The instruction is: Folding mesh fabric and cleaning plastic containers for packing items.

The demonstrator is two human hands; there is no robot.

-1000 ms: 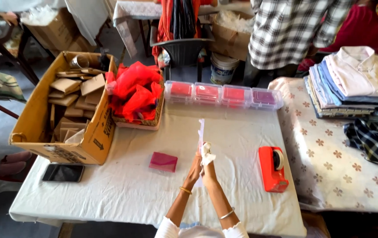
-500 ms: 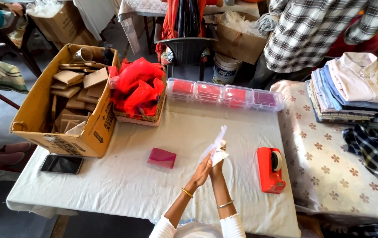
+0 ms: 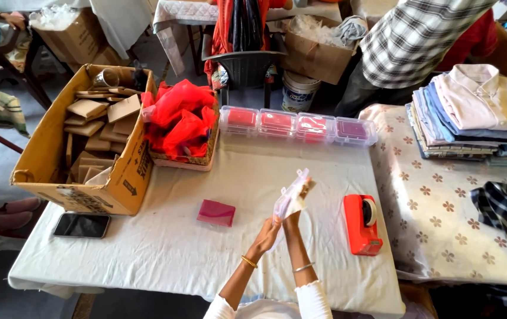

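At the far left of the white-covered table (image 3: 164, 248) a black phone (image 3: 82, 225) lies flat near the front edge, just in front of an open cardboard box (image 3: 117, 183) stuffed with folded brown card pieces. Next along, a woven basket (image 3: 185, 160) heaped with red net fabric sits touching the box's right side, and a small pink pouch (image 3: 216, 212) lies by itself on the cloth nearer the person. In the middle, both hands are raised above the table: the left hand (image 3: 265, 233), bangle at the wrist, has its fingers drawn together at the lower corner of a clear plastic bag (image 3: 292, 198), pinching it as far as I can tell from here, while the right hand (image 3: 295, 210) grips the bag higher up, fingers closed around its middle. The bag stands tilted up to the right, off the table. Behind it runs a row of clear lidded boxes (image 3: 297, 125) with pink contents. To the right stands a red tape dispenser (image 3: 361, 224), and beyond, on a flower-patterned cloth, a stack of folded shirts (image 3: 472, 112).
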